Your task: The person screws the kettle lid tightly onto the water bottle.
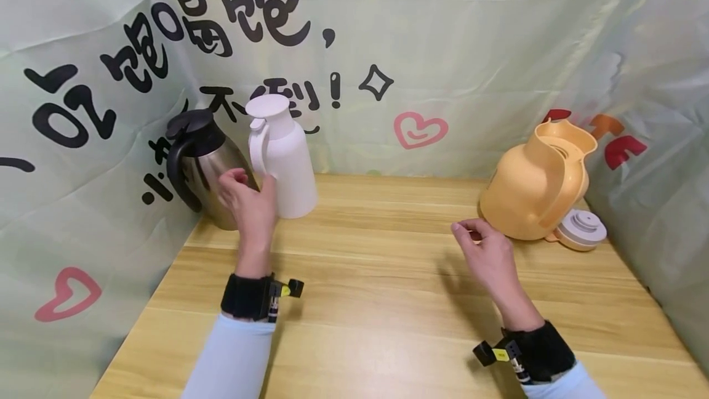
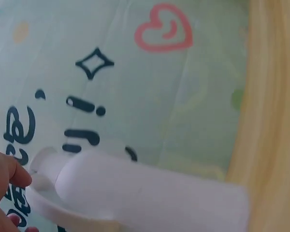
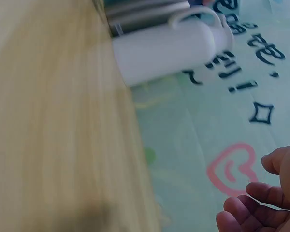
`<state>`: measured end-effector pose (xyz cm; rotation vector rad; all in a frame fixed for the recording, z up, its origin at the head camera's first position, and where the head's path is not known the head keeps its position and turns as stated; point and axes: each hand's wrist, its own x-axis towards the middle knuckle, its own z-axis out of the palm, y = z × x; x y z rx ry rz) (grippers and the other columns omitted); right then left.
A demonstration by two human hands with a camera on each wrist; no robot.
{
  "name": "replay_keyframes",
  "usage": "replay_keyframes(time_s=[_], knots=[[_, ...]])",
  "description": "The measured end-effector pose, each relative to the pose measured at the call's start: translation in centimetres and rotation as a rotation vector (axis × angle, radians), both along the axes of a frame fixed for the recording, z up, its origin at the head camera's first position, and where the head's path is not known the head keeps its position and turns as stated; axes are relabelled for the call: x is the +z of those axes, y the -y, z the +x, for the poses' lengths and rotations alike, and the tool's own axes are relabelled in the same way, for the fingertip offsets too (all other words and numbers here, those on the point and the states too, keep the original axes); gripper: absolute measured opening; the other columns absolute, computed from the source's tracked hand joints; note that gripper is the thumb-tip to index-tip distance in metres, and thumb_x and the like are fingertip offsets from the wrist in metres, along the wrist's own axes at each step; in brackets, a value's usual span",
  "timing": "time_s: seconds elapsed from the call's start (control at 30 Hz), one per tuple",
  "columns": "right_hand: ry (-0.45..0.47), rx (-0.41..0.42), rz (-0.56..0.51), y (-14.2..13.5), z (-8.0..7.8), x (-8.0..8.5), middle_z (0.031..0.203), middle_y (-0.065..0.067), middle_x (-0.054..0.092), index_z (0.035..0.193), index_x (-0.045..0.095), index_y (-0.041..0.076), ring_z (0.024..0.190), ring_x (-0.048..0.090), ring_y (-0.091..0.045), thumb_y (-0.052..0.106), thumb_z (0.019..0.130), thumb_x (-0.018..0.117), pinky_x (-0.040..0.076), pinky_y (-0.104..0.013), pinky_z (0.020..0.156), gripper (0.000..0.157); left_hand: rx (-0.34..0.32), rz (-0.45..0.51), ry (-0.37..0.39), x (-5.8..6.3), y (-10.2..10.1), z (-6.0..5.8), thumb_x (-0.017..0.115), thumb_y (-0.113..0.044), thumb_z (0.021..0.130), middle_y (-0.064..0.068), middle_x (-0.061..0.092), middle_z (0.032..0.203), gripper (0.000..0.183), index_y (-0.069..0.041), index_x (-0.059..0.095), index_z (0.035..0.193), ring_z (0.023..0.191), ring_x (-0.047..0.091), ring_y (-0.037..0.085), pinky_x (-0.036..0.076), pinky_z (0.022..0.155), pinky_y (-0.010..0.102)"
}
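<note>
A white vacuum jug [image 1: 290, 159] with a flared top and side handle stands upright at the back left. My left hand [image 1: 252, 205] is just in front of its handle, the thumb beside it and the fingers bent loosely. In the left wrist view the left hand [image 2: 2, 188] appears near the handle's upper end; nothing shows in its grip. Behind the fingers stands a steel vacuum jug [image 1: 213, 171] with a black handle, partly hidden. My right hand [image 1: 490, 257] hovers over the table with loosely curled fingers around nothing, left of an orange kettle-shaped jug [image 1: 515, 189].
A round grey-and-orange lid [image 1: 583, 229] lies beside the orange jug's base at the right. The wooden table [image 1: 365, 300] meets a printed cloth backdrop [image 1: 471, 36] at the back and both sides. Each wrist wears a black strap with a small camera.
</note>
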<state>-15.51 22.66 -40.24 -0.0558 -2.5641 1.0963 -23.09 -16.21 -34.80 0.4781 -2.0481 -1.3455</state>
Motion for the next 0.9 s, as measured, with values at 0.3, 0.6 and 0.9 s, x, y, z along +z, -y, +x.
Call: replay_keyframes(time_s=[0.3,0.6,0.9], knots=[[-0.248,-0.288,-0.025,-4.8,-0.1,3.1,0.09,-0.003,0.066,0.101,0.069,0.007,0.082,0.056,-0.012,0.038,0.093,0.06,0.041,-0.03,0.071,0.033,-0.354,-0.257,0.123,-3.1,-3.2,2.8,0.062,-0.025,0.084,0.012,0.054,0.108,0.023,-0.012,0.058,0.102,0.101,0.042,0.029,0.038,0.085,0.046],[-0.211,-0.587,-0.178,-9.4,-1.2,5.0,0.098,0.02,0.032,0.123,0.049,0.01,0.094,0.038,-0.005,0.043,0.085,0.065,0.029,-0.029,0.088,0.053,-0.554,-0.478,0.513,-7.1,-4.0,2.4,0.064,-0.034,0.087,0.011,0.054,0.115,0.027,-0.016,0.061,0.107,0.105,0.045,0.033,0.042,0.085,0.049],[0.088,-0.38,-0.061,-10.6,-1.6,5.2,0.116,-0.029,0.052,0.121,0.046,-0.005,0.108,0.045,-0.047,0.046,0.09,0.054,0.035,-0.055,0.081,0.06,-0.711,-0.604,0.65,-9.2,-4.8,3.0,0.074,-0.04,0.08,0.017,0.05,0.136,0.064,-0.012,0.053,0.133,0.127,0.039,0.039,0.035,0.101,0.059]])
